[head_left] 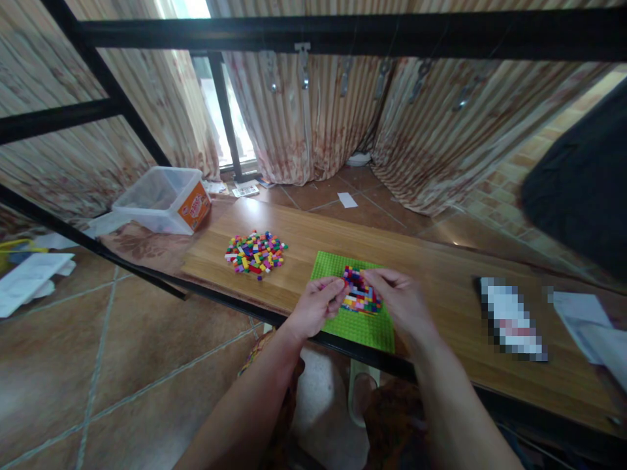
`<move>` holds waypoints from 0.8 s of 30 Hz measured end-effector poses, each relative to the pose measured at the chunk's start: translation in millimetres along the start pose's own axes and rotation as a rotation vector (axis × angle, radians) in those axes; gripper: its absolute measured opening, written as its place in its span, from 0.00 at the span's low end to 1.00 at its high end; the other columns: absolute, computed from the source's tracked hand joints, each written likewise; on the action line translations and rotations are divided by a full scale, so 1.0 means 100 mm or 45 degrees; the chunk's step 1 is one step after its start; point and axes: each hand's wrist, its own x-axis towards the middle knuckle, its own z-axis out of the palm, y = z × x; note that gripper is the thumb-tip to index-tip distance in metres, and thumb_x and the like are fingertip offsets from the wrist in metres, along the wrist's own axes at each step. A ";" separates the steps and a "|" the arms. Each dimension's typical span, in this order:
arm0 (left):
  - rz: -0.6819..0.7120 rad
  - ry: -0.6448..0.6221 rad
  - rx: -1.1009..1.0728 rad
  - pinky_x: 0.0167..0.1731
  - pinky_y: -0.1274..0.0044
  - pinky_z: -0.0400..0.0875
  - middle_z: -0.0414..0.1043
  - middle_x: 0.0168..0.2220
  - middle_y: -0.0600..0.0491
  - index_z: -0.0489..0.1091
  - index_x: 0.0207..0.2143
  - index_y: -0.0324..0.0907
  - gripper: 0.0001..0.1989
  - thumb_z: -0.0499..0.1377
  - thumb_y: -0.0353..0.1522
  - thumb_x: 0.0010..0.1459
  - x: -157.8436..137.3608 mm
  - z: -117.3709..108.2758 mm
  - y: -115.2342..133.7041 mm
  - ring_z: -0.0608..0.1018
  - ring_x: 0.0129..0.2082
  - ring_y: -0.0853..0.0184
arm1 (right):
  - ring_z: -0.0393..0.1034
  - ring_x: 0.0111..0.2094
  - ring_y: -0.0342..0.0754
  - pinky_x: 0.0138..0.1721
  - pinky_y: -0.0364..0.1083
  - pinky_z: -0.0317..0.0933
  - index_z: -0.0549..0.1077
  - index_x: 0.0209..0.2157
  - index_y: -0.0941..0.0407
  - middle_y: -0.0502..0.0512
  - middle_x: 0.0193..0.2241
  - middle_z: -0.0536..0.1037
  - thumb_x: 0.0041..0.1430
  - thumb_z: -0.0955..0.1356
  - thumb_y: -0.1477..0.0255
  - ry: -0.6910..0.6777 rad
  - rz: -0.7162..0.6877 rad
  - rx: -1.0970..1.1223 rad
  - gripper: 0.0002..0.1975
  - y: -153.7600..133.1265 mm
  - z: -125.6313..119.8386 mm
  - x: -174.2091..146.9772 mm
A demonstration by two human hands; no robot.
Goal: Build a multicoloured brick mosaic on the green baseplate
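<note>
A hollow structure of multicoloured toy bricks [363, 301] stands on a green studded baseplate [362, 333]. At its left side is my left hand [319, 303], thumb and fingers pinched together with a bit of red brick showing at the tips. My right hand [399, 297] reaches over the right side, its thumb and forefinger closed near the top edge of the wall. What lies between the right fingertips is too small to tell. Farther left, a pile of loose toy bricks [255, 253] in many colours rests on the wooden table [304, 228].
A clear plastic tub [161, 196] with an orange label sits beyond the table's left end. On the right lie a blurred-out flat object [512, 320] and white papers [582, 320]. A black metal bar [343, 32] with hanging clips crosses in front of the curtains [313, 124].
</note>
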 end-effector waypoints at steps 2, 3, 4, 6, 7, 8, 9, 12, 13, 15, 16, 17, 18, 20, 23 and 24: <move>-0.011 0.070 -0.075 0.15 0.84 0.42 0.60 0.21 0.60 0.70 0.27 0.36 0.20 0.70 0.43 0.45 0.00 0.00 0.03 0.56 0.16 0.82 | 0.76 0.33 0.52 0.38 0.50 0.68 0.82 0.30 0.54 0.54 0.31 0.83 0.49 0.73 0.58 0.148 -0.049 -0.123 0.14 0.05 -0.13 0.04; -0.009 0.092 -0.099 0.14 0.85 0.42 0.60 0.21 0.60 0.71 0.28 0.35 0.20 0.71 0.42 0.45 0.00 0.00 0.05 0.56 0.16 0.82 | 0.77 0.36 0.53 0.41 0.51 0.68 0.83 0.31 0.53 0.55 0.33 0.84 0.49 0.73 0.58 0.206 -0.065 -0.168 0.14 0.08 -0.20 0.06; -0.005 0.109 -0.115 0.14 0.85 0.41 0.60 0.21 0.60 0.71 0.28 0.35 0.20 0.71 0.42 0.44 0.01 0.00 0.05 0.56 0.16 0.82 | 0.77 0.38 0.54 0.43 0.52 0.68 0.83 0.32 0.53 0.55 0.34 0.84 0.49 0.72 0.59 0.244 -0.074 -0.206 0.14 0.11 -0.26 0.08; -0.002 0.133 -0.131 0.14 0.86 0.41 0.60 0.21 0.60 0.72 0.28 0.35 0.19 0.71 0.41 0.44 0.01 0.00 0.06 0.56 0.16 0.82 | 0.77 0.40 0.55 0.47 0.54 0.67 0.82 0.34 0.53 0.56 0.36 0.84 0.49 0.72 0.59 0.255 -0.080 -0.258 0.14 0.17 -0.35 0.11; -0.003 0.139 -0.137 0.14 0.86 0.41 0.60 0.21 0.60 0.72 0.28 0.35 0.19 0.71 0.41 0.44 0.02 0.00 0.06 0.57 0.16 0.82 | 0.77 0.41 0.55 0.48 0.54 0.67 0.82 0.35 0.53 0.56 0.37 0.84 0.50 0.72 0.59 0.237 -0.082 -0.277 0.15 0.20 -0.38 0.11; -0.005 0.142 -0.142 0.14 0.86 0.41 0.60 0.22 0.59 0.72 0.28 0.35 0.19 0.71 0.41 0.44 0.02 0.00 0.06 0.57 0.16 0.82 | 0.77 0.41 0.55 0.48 0.54 0.67 0.82 0.35 0.53 0.56 0.37 0.84 0.50 0.72 0.59 0.213 -0.087 -0.296 0.15 0.22 -0.39 0.12; -0.008 0.144 -0.147 0.14 0.86 0.41 0.60 0.21 0.59 0.71 0.27 0.35 0.19 0.71 0.41 0.44 0.02 0.00 0.05 0.57 0.16 0.82 | 0.77 0.40 0.54 0.48 0.54 0.67 0.82 0.35 0.54 0.57 0.37 0.84 0.51 0.71 0.60 0.188 -0.097 -0.316 0.15 0.23 -0.40 0.12; -0.012 0.151 -0.156 0.14 0.86 0.41 0.60 0.21 0.60 0.72 0.27 0.35 0.19 0.71 0.41 0.44 0.03 0.00 0.05 0.57 0.16 0.82 | 0.77 0.39 0.54 0.44 0.53 0.68 0.82 0.35 0.54 0.57 0.36 0.83 0.53 0.69 0.60 0.107 -0.166 -0.422 0.14 0.24 -0.37 0.11; -0.011 0.155 -0.156 0.14 0.86 0.41 0.60 0.21 0.60 0.72 0.28 0.34 0.19 0.71 0.41 0.44 0.03 0.00 0.05 0.57 0.16 0.82 | 0.76 0.38 0.54 0.43 0.53 0.68 0.82 0.34 0.54 0.57 0.36 0.83 0.54 0.69 0.61 0.082 -0.192 -0.463 0.14 0.24 -0.36 0.11; -0.010 0.161 -0.152 0.14 0.86 0.41 0.60 0.21 0.60 0.72 0.28 0.34 0.19 0.71 0.41 0.44 0.02 0.00 0.05 0.57 0.16 0.82 | 0.76 0.37 0.53 0.41 0.52 0.68 0.82 0.34 0.53 0.57 0.36 0.83 0.54 0.68 0.61 0.037 -0.226 -0.524 0.13 0.23 -0.33 0.09; -0.010 0.162 -0.148 0.14 0.86 0.41 0.60 0.21 0.60 0.72 0.28 0.34 0.19 0.71 0.41 0.44 0.02 -0.01 0.05 0.57 0.16 0.82 | 0.76 0.37 0.53 0.40 0.51 0.67 0.82 0.34 0.53 0.57 0.36 0.83 0.55 0.68 0.62 0.021 -0.231 -0.540 0.13 0.22 -0.31 0.09; -0.010 0.163 -0.144 0.14 0.85 0.41 0.60 0.21 0.60 0.72 0.28 0.34 0.19 0.71 0.41 0.44 0.02 -0.01 0.05 0.56 0.16 0.82 | 0.76 0.36 0.53 0.40 0.51 0.67 0.82 0.34 0.53 0.57 0.36 0.83 0.55 0.68 0.62 0.010 -0.231 -0.549 0.13 0.22 -0.29 0.08; -0.011 0.165 -0.140 0.14 0.85 0.40 0.60 0.21 0.60 0.72 0.28 0.34 0.19 0.70 0.41 0.45 0.02 -0.01 0.05 0.56 0.16 0.82 | 0.76 0.35 0.53 0.40 0.51 0.67 0.82 0.34 0.53 0.56 0.35 0.83 0.55 0.67 0.62 0.001 -0.229 -0.560 0.13 0.23 -0.27 0.08; -0.012 0.169 -0.132 0.14 0.85 0.40 0.60 0.21 0.60 0.72 0.28 0.34 0.19 0.70 0.41 0.45 0.03 -0.01 0.05 0.56 0.15 0.82 | 0.76 0.34 0.52 0.39 0.51 0.67 0.81 0.33 0.52 0.56 0.35 0.83 0.55 0.67 0.64 -0.011 -0.231 -0.611 0.12 0.24 -0.22 0.07; -0.016 0.173 -0.124 0.14 0.85 0.40 0.60 0.21 0.60 0.72 0.28 0.34 0.19 0.71 0.42 0.44 0.03 -0.01 0.04 0.56 0.15 0.82 | 0.77 0.35 0.53 0.39 0.51 0.67 0.81 0.32 0.52 0.56 0.35 0.83 0.55 0.67 0.66 -0.005 -0.254 -0.725 0.10 0.23 -0.15 0.06; -0.018 0.175 -0.122 0.14 0.85 0.40 0.60 0.21 0.60 0.72 0.28 0.34 0.20 0.71 0.42 0.44 0.03 0.00 0.04 0.56 0.15 0.82 | 0.77 0.35 0.53 0.40 0.52 0.67 0.80 0.32 0.52 0.56 0.35 0.83 0.55 0.67 0.66 0.003 -0.262 -0.762 0.10 0.23 -0.13 0.06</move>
